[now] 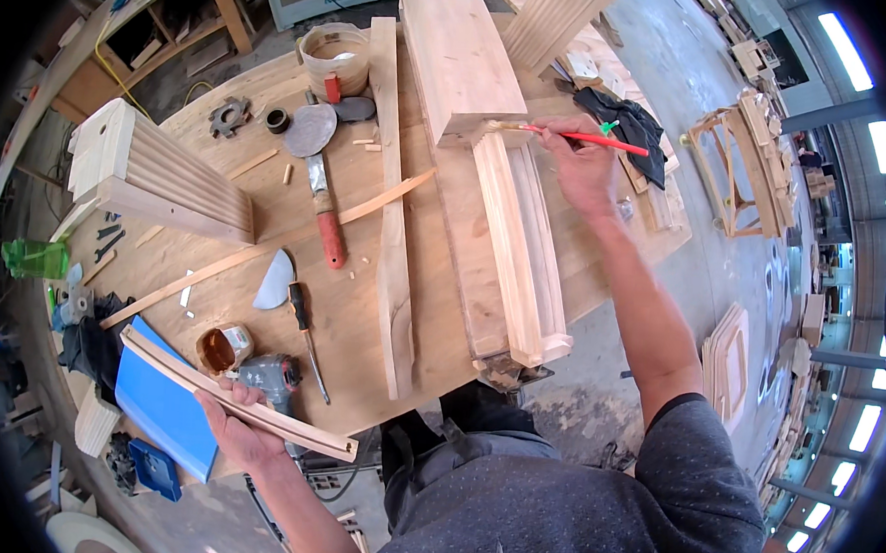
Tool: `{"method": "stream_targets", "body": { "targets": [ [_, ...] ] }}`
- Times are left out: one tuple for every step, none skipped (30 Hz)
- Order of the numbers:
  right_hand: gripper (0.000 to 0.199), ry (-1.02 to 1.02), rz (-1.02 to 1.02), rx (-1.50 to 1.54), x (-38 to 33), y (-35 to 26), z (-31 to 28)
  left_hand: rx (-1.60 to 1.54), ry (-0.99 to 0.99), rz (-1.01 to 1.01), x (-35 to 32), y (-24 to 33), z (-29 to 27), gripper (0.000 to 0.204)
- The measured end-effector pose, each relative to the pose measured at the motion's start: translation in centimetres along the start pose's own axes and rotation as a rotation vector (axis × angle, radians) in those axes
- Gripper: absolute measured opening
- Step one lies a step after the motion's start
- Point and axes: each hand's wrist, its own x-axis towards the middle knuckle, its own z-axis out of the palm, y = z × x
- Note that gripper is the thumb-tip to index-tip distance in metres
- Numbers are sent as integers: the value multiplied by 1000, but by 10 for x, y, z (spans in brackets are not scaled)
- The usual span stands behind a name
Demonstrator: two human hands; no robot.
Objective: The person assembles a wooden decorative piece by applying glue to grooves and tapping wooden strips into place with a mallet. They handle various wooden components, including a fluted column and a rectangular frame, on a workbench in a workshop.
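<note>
My right hand (pixel 581 169) is closed around a thin paintbrush (pixel 610 142) with a red handle. Its bristles touch the joint where a long wooden moulding (pixel 509 250) meets the end of a squared wooden block (pixel 473 78). At the lower left, my left hand (pixel 243 428) grips a slightly curved wooden strip (pixel 295 431) with a groove along it. Under that strip lies a blue sheet or board (pixel 161 402). Beside it stand an open jar of brown liquid (pixel 225 349) and a power drill (pixel 269 378).
On the workbench (pixel 341 316) lie a long wooden slat (pixel 391 274), a red-handled scraper (pixel 327 225), a screwdriver (pixel 303 319) and a tub (pixel 334 59). A fluted wooden block (pixel 163 177) stands at left. A black cloth (pixel 631 126) lies at right, with wooden frames (pixel 724 361) beyond.
</note>
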Motion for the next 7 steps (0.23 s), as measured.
{"method": "stream_targets", "body": {
  "targets": [
    [7, -1, -21, 51, 0, 1, 1, 10, 12, 5, 0, -1, 1, 35],
    [7, 16, -35, 97, -2, 2, 2, 20, 23, 9, 0, -3, 2, 34],
    [7, 35, -49, 143, -4, 2, 3, 31, 33, 12, 0, -4, 3, 33],
    [7, 51, -63, 190, -6, 1, 3, 37, 29, 9, 0, -4, 4, 33],
    [8, 77, -36, 229, -8, 1, 3, 44, 24, 5, 0, -5, 5, 33],
    [8, 103, -8, 268, -9, 0, 1, 51, 20, 1, 0, -5, 6, 33],
    [8, 131, 20, 306, -10, -1, -1, 54, 20, 1, 0, -5, 6, 33]
  ]
}}
